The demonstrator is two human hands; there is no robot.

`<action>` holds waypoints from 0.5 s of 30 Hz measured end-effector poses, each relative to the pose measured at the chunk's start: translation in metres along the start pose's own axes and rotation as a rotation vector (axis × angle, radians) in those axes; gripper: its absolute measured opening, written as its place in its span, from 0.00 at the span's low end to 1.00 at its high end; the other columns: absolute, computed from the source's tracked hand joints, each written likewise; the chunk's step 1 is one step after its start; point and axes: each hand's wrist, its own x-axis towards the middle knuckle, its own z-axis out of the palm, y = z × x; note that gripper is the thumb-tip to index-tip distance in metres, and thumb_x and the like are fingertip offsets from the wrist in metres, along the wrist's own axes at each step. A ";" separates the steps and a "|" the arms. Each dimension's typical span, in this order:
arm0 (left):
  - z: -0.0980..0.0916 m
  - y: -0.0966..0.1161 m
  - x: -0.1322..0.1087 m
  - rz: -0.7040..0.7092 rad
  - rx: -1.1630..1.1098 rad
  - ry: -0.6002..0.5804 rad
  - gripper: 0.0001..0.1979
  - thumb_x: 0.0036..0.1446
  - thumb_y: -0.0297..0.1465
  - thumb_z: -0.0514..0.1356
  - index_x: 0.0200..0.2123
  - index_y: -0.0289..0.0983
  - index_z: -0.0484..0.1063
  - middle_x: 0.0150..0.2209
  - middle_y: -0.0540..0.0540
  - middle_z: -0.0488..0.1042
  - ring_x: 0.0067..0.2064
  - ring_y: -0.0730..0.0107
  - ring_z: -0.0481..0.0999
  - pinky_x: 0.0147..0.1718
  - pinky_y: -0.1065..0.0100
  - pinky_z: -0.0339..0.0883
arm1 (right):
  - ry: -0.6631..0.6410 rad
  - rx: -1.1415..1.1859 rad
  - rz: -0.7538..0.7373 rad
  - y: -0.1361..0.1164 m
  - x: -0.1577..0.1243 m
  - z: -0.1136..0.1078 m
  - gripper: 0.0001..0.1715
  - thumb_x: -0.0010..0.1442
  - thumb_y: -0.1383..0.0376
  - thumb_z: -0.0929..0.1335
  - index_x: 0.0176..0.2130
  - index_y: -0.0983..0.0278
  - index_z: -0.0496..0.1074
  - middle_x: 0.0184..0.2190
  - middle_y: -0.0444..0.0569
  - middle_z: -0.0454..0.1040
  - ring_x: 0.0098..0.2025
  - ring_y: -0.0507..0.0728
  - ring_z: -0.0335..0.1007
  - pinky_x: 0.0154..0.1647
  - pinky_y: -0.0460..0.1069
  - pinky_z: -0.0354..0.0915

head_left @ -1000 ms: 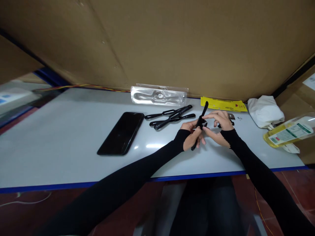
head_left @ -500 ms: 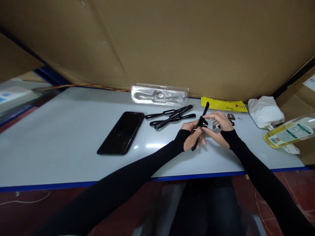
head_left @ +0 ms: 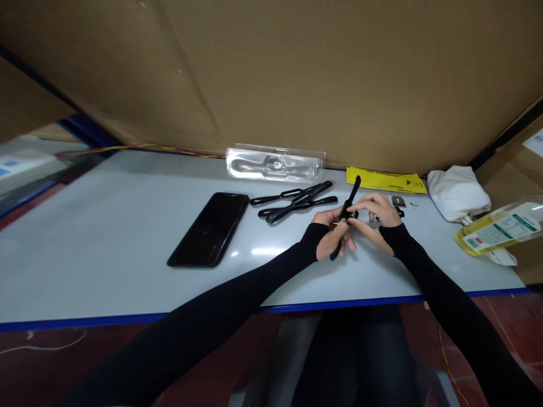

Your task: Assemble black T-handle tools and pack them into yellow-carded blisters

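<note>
A black spokeshave [head_left: 354,189] is held tilted above the table, one handle pointing up and away, the other down toward me. My left hand [head_left: 328,237] is closed round its middle, thumb on the near side. At the same middle part, the index finger and thumb of my right hand [head_left: 379,212] touch the spokeshave from the right. Small details between the fingertips are too small to make out. Just beyond my right hand lie a metal blade [head_left: 398,201], small screws [head_left: 413,205] and a small black part [head_left: 400,212], partly covered by the hand.
Several black spokeshave bodies [head_left: 297,202] lie in a pile left of my hands, near a large black phone [head_left: 210,229]. Behind are a clear plastic tray [head_left: 275,164] and yellow cards [head_left: 384,180]. At right, a white cloth [head_left: 458,193] and a bottle of yellow liquid [head_left: 496,229].
My right index finger has moved down and slightly left onto the middle of the spokeshave, covering more of its shiny metal part. The left hand stays in place.
</note>
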 end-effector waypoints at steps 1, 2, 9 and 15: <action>0.000 0.000 0.000 0.003 0.003 -0.007 0.25 0.66 0.44 0.63 0.55 0.28 0.71 0.21 0.48 0.78 0.12 0.72 0.69 0.12 0.74 0.60 | -0.009 0.011 -0.012 0.001 0.001 0.001 0.07 0.66 0.64 0.75 0.44 0.57 0.86 0.42 0.52 0.77 0.40 0.59 0.68 0.36 0.51 0.69; -0.001 0.001 0.000 0.009 0.002 -0.009 0.25 0.66 0.44 0.62 0.55 0.28 0.71 0.21 0.48 0.78 0.12 0.72 0.69 0.12 0.74 0.60 | -0.005 0.029 -0.029 0.002 0.001 0.002 0.06 0.68 0.64 0.74 0.42 0.56 0.86 0.40 0.51 0.78 0.40 0.58 0.68 0.35 0.51 0.68; -0.002 0.000 0.001 0.002 -0.011 0.007 0.25 0.65 0.45 0.64 0.52 0.28 0.72 0.22 0.47 0.79 0.12 0.73 0.70 0.12 0.74 0.60 | 0.136 0.109 -0.136 0.010 0.002 0.010 0.11 0.69 0.67 0.70 0.37 0.56 0.83 0.36 0.47 0.81 0.36 0.56 0.70 0.32 0.50 0.67; 0.000 0.005 0.002 -0.036 -0.073 0.013 0.23 0.63 0.41 0.65 0.50 0.27 0.74 0.32 0.37 0.84 0.14 0.73 0.72 0.11 0.72 0.61 | 0.121 0.222 0.055 0.007 0.002 0.005 0.07 0.68 0.62 0.73 0.36 0.60 0.77 0.33 0.45 0.78 0.32 0.54 0.70 0.37 0.51 0.69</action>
